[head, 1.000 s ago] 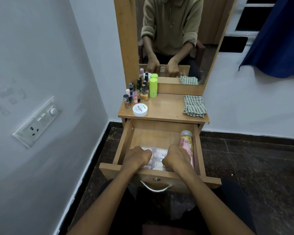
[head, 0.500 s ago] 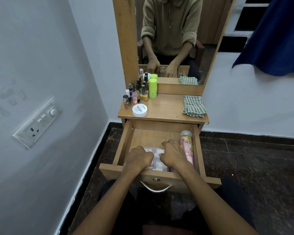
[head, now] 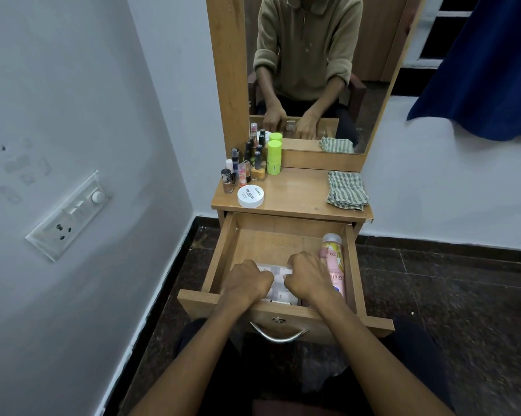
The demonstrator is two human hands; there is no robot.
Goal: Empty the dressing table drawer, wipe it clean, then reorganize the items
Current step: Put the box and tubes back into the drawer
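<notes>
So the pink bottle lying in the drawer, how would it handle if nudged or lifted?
The pink bottle lies on its side along the drawer's right wall, so it probably rolls only leftward. It looks like smooth plastic, likely light and somewhat slippery.

pink bottle [head: 333,265], lime tube [head: 274,157], checked cloth [head: 347,190]

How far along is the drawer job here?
Done: small bottles and white round tin stand on the tabletop. In hand: left hand and right hand grip a pale flat packet in the open wooden drawer. Left: pink tube, wiping with checked cloth, reorganizing.
</notes>
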